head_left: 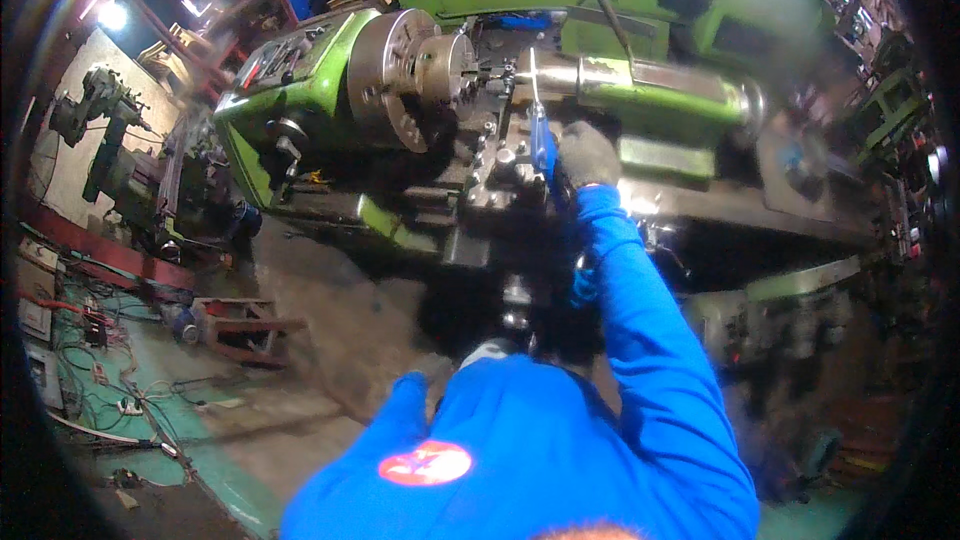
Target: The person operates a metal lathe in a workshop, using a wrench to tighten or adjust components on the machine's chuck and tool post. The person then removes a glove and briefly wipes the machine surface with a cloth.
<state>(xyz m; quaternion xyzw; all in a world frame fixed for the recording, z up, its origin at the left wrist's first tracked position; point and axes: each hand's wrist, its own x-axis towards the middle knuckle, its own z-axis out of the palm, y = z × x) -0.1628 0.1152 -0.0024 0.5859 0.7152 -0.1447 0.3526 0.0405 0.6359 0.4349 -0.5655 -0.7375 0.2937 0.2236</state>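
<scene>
A person in a blue long-sleeved top stands over a green lathe (300,90), seen from above the head. The right hand (588,154), in a grey work glove, is closed around the blue handle of a screwdriver (541,135). The tool stands roughly upright in the picture, its bright metal shank pointing toward twelve o'clock, with the tip up near the work zone between chuck and tailstock. The right sleeve runs from the hand down toward five o'clock.

The left hand (490,350) shows only as a pale gloved shape low at the body, at six o'clock from the tool post; whether it grips anything cannot be told, as the area is dark and partly hidden by the shoulder. The two hands are well apart.

The steel chuck (405,75) lies at ten o'clock from the right hand, its jaws facing right. The tool post (505,165), a block of grey metal with bolt heads, sits just beside the screwdriver at nine o'clock from the hand. The tailstock (660,90), green with a bright steel barrel, lies at one to two o'clock from the hand.

On the floor (330,340) at the lower left, a small red-brown stand (245,325) sits near loose cables. A second machine (100,130) stands against the left wall. The right edge of the view is blurred.
</scene>
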